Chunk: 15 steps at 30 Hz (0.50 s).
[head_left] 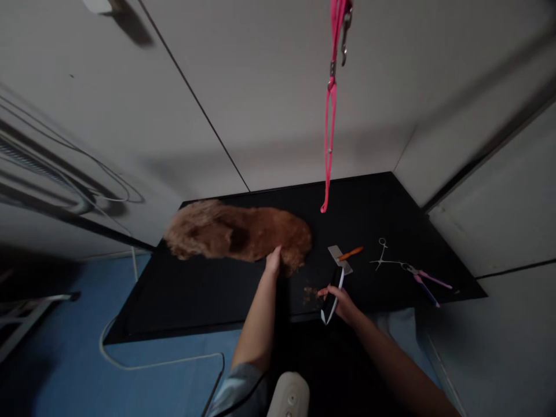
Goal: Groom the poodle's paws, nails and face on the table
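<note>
A brown, curly-coated dog (256, 231) is on the black grooming table, its head end toward the left and its rear toward the right. My left hand (273, 262) is closed at the dog's hind leg (293, 259), with its fingers partly hidden in the fur. In my right hand (341, 301) is a black-and-white hair clipper (333, 294), held a little way from the dog, its upper end pointing away from me. Beside it, small tufts of cut brown hair (310, 294) lie on the table.
Right of the dog on the table (182, 301) lie a slicker brush with an orange handle (351, 253), scissor-handled forceps (382, 259) and pink-handled nail clippers (428, 282). A pink loop leash (329, 139) hangs above. A pale cable (165, 364) runs across the blue floor.
</note>
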### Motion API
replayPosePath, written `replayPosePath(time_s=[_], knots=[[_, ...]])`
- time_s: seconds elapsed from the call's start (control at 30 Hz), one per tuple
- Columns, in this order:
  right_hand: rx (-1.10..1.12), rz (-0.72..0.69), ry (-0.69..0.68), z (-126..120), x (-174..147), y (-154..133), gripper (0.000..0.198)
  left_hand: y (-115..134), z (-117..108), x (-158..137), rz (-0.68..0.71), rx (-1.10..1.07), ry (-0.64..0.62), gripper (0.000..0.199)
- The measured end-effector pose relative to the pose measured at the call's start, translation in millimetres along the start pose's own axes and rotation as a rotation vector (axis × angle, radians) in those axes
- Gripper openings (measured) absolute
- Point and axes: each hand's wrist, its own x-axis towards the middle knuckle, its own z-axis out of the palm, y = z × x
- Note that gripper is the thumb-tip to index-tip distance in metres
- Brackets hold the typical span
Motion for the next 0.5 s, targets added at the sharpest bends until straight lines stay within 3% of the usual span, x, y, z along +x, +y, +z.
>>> replayPosePath(time_s=[0.13, 0.3, 0.5], knots=[[0.009, -0.017, -0.011, -0.3, 3.5, 3.6, 0.034, 7.8, -6.6, 18.6, -0.1, -0.131, -0.024, 0.028], [0.043, -0.019, -0.022, -2.1, 7.7, 8.8, 0.03, 23.4, -5.2, 14.0, -0.126, -0.319, -0.088, 0.047], [0.126, -0.023, -0.041, -2.5, 7.9, 4.3, 0.034, 40.1, 11.6, 4.6, -0.037, -0.415, -0.265, 0.069]])
